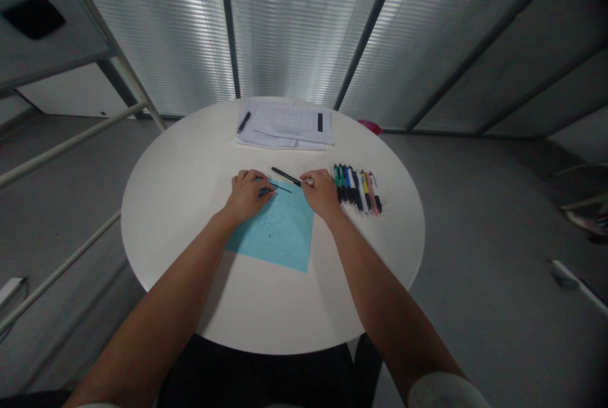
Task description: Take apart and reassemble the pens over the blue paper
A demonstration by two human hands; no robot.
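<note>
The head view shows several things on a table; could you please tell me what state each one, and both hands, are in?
Thin dark rod: slanted, one end free.
Black pen: slanted, one end free.
Left hand: fingers curled at the rod, exact grip unclear.
Right hand: closed on the black pen.
Blue sheet: flat, marked.
Row of pens: lying side by side.
White papers: stacked, edges uneven.

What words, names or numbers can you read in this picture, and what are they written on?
None can be read for sure.
White papers: rows of print, too small and blurred to read.
Blue sheet: faint dark marks, too blurred to tell if they are words.
Row of pens: no brand or label can be made out.
</note>
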